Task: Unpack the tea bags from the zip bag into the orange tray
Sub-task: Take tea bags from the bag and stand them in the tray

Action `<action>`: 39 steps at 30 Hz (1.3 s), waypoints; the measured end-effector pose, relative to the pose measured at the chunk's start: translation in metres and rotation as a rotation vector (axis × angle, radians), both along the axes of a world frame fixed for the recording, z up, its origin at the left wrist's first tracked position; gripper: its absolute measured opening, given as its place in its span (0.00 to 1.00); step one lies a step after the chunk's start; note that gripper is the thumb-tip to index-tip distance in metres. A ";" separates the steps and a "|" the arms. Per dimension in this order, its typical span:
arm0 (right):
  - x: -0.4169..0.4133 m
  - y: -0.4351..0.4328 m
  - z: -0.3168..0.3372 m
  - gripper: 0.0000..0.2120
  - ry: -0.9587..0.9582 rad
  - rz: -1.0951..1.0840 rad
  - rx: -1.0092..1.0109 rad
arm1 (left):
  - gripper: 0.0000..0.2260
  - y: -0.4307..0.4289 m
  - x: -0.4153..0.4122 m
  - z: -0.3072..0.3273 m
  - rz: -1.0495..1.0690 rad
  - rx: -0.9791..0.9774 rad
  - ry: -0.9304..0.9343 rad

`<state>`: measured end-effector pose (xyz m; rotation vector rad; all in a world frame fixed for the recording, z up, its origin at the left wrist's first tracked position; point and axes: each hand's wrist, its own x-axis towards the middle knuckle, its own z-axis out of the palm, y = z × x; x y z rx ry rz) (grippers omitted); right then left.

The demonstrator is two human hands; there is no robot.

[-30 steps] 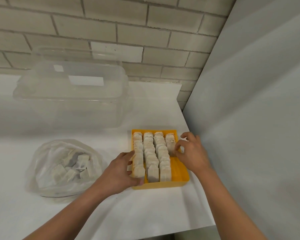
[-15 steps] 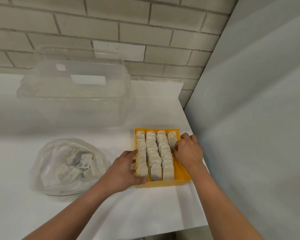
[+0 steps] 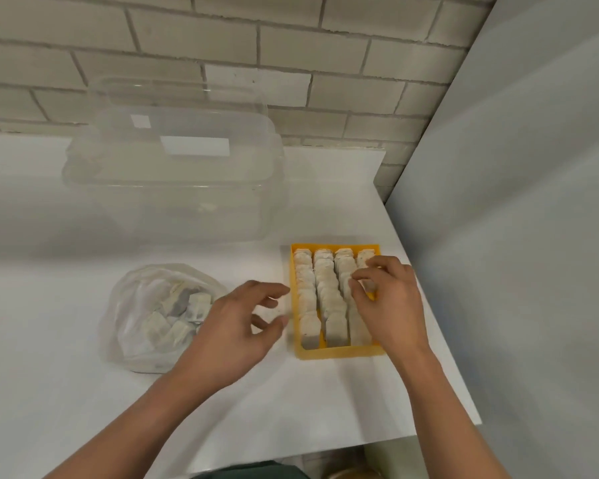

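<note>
**Right hand at the fourth row, left hand hovering beside the tray**

The orange tray (image 3: 339, 352) sits right of centre in the frame, on the white counter (image 3: 325, 402), close to the grey side wall (image 3: 516, 236). It holds tea bags (image 3: 327, 299) standing on edge in rows running from the near edge toward the far edge — three rows look full, and the rightmost row is only partly visible behind the hand.

The right hand (image 3: 391, 302) lies over the right side of the tray, fingers curled with the fingertips (image 3: 358, 283) drawn together around a tea bag in that rightmost row; whether they truly pinch it or merely touch it cannot be told, since the bag is mostly hidden.

The left hand (image 3: 236, 326) is just left of the tray, between it and the zip bag (image 3: 146, 305), with its fingers loosely spread and slightly bent, holding nothing. It seems to hover just above the counter, apart from the tray's left wall.

The zip bag lies at lower left of centre, crumpled and translucent, with loose tea bags heaped inside. Behind it, in the upper left of the frame, stands a clear plastic container (image 3: 173, 174) against the brick wall (image 3: 256, 46).
</note>
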<state>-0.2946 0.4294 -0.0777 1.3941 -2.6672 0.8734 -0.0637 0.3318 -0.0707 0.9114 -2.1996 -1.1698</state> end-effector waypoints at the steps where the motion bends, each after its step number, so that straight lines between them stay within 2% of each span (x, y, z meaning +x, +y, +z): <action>1: 0.017 -0.003 0.004 0.04 -0.046 0.043 -0.069 | 0.14 -0.004 0.010 0.002 0.041 -0.062 0.003; 5: 0.088 -0.023 0.010 0.04 -0.165 0.269 -0.245 | 0.09 -0.026 0.056 -0.012 0.306 -0.230 -0.036; 7: 0.123 -0.036 0.005 0.04 -0.216 0.408 -0.238 | 0.09 -0.040 0.081 -0.026 0.463 -0.311 -0.109; 9: 0.152 -0.049 -0.003 0.06 -0.219 0.521 -0.185 | 0.10 -0.054 0.106 -0.042 0.531 -0.389 -0.224; 11: 0.174 -0.061 -0.010 0.09 -0.156 0.619 -0.047 | 0.13 -0.064 0.123 -0.053 0.544 -0.411 -0.359; 13: 0.183 -0.071 -0.015 0.13 0.011 0.690 0.229 | 0.22 -0.069 0.132 -0.060 0.504 -0.398 -0.490; 14: 0.184 -0.075 -0.015 0.15 0.084 0.704 0.371 | 0.27 -0.070 0.134 -0.061 0.459 -0.372 -0.562; 16: 0.183 -0.079 -0.014 0.19 0.111 0.675 0.561 | 0.36 -0.070 0.135 -0.060 0.343 -0.214 -0.694; 17: 0.182 -0.081 -0.013 0.20 0.100 0.643 0.605 | 0.38 -0.071 0.135 -0.060 0.298 -0.119 -0.705; 19: 0.178 -0.083 -0.013 0.23 0.116 0.584 0.653 | 0.36 -0.068 0.131 -0.060 0.274 -0.027 -0.600; 22: 0.175 -0.090 -0.010 0.24 0.176 0.502 0.695 | 0.31 -0.061 0.125 -0.056 0.319 -0.048 -0.344; 26: 0.174 -0.101 -0.004 0.10 0.243 0.411 0.603 | 0.33 -0.053 0.126 -0.054 0.349 -0.095 -0.217; 28: 0.173 -0.102 -0.003 0.04 0.241 0.404 0.589 | 0.35 -0.051 0.131 -0.057 0.318 -0.108 -0.259; 31: 0.168 -0.097 -0.014 0.14 0.226 0.431 0.638 | 0.28 -0.048 0.138 -0.063 0.233 -0.188 -0.403; 33: 0.167 -0.093 -0.021 0.15 0.182 0.440 0.607 | 0.27 -0.046 0.142 -0.066 0.186 -0.165 -0.458; 36: 0.171 -0.091 -0.026 0.14 0.142 0.499 0.575 | 0.36 -0.047 0.142 -0.073 0.128 -0.107 -0.475; 39: 0.174 -0.095 -0.026 0.20 0.059 0.650 0.547 | 0.45 -0.047 0.140 -0.078 0.093 -0.082 -0.441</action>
